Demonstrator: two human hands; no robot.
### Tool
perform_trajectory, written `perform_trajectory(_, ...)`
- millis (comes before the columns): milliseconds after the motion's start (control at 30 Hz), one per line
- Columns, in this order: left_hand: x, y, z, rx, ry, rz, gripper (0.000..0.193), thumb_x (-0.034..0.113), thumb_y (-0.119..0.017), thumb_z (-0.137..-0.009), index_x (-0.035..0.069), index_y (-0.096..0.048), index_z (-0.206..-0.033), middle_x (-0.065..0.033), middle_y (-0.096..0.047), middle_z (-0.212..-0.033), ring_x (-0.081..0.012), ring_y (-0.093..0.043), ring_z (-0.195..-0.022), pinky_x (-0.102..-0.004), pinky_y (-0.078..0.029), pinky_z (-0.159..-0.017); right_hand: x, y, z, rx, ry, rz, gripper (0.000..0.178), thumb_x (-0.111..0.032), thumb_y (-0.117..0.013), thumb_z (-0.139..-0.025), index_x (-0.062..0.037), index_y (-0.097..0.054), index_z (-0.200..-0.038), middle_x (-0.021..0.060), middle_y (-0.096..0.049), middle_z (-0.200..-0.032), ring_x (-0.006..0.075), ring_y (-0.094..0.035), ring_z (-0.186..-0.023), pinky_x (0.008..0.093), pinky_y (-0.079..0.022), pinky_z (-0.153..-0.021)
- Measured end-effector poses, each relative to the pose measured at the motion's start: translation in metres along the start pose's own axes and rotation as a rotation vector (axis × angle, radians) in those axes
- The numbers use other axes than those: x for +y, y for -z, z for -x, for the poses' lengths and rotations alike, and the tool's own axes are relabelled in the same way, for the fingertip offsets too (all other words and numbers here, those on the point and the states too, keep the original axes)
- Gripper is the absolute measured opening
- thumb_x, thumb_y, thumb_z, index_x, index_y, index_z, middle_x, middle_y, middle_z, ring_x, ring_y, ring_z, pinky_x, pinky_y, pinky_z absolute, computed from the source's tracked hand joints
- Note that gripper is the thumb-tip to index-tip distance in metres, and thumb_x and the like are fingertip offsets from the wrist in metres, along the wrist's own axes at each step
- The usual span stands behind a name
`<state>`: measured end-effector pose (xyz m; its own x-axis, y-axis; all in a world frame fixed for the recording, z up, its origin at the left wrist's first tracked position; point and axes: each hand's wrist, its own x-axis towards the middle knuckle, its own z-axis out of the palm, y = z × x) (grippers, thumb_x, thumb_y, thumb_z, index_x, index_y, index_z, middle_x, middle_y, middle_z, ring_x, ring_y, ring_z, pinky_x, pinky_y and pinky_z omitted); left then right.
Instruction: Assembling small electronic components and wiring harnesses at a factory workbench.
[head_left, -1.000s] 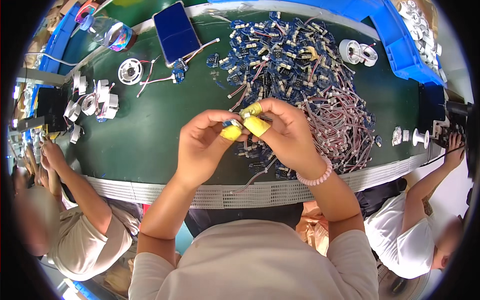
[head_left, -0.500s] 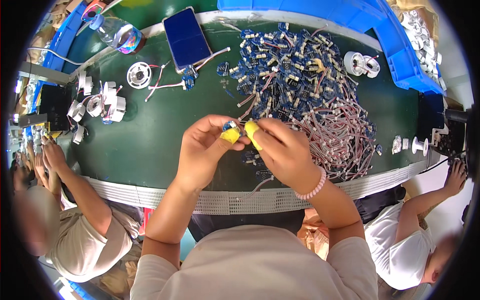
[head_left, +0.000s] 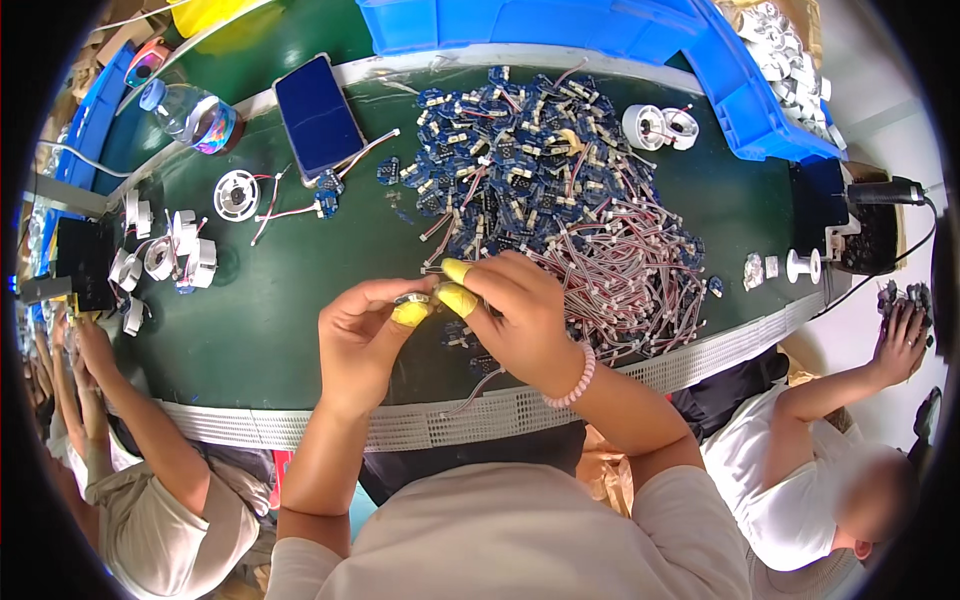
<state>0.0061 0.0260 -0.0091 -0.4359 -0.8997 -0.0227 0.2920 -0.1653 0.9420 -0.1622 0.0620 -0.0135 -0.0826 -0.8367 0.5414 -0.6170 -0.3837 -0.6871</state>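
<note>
Both hands shifted slightly nearer since earlier frame, pinch unchanged. Left hand [head_left: 365, 340] and right hand [head_left: 520, 320], yellow covers on fingertips [head_left: 412, 313], grip small round part [head_left: 412, 299] together over green table [head_left: 300, 290], near its front edge. Heap of blue boards with wires [head_left: 545, 190] lies just beyond right hand. Phone [head_left: 318, 115] and bottle [head_left: 190, 112] far left. White spools [head_left: 165, 255] left.
</note>
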Motion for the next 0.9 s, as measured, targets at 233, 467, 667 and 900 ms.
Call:
perform_trajectory(233,-0.002,-0.002,-0.006,0.021,-0.032,-0.152,0.023,-0.012,-0.054,-0.084,-0.006,-0.061,-0.105,-0.0122,-0.059,-0.105,-0.0174,-0.061,-0.092,-0.0275,-0.050,-0.083,0.005,0.000,-0.003,-0.075,-0.104,-0.244,0.019,0.004,-0.062,-0.073,-0.0013,-0.058,-0.091,0.0070,-0.055,-0.077,0.0192,-0.053,-0.068,0.0297,-0.041,-0.059)
perform_trajectory(467,-0.001,-0.006,-0.004,0.029,-0.043,-0.154,0.026,-0.014,-0.053,-0.083,-0.006,-0.060,-0.106,-0.0111,-0.059,-0.105,-0.0172,-0.060,-0.095,-0.0274,-0.051,-0.083,0.002,0.006,-0.008,-0.162,0.004,-0.049,0.018,-0.005,-0.066,-0.071,-0.0063,-0.056,-0.087,0.0058,-0.054,-0.078,0.0225,-0.052,-0.071,0.0338,-0.035,-0.072)
perform_trajectory(667,0.007,-0.002,0.000,-0.029,-0.010,-0.310,0.023,-0.015,-0.057,-0.079,-0.004,-0.065,-0.097,-0.0102,-0.060,-0.092,-0.0161,-0.061,-0.083,-0.0242,-0.050,-0.074,0.003,0.009,-0.003,-0.174,0.027,-0.094,0.014,-0.006,-0.068,-0.069,-0.0071,-0.059,-0.079,0.0042,-0.059,-0.076,0.0208,-0.058,-0.074,0.0326,-0.034,-0.070)
perform_trajectory(900,0.013,-0.007,0.000,-0.126,-0.002,-0.226,0.020,-0.013,-0.059,-0.079,-0.004,-0.065,-0.097,-0.0100,-0.060,-0.086,-0.0171,-0.063,-0.076,-0.0262,-0.052,-0.070,0.009,0.026,-0.005,-0.263,-0.047,-0.413,0.009,-0.005,-0.069,-0.072,-0.0067,-0.063,-0.078,0.0045,-0.067,-0.082,0.0175,-0.064,-0.081,0.0314,-0.036,-0.073)
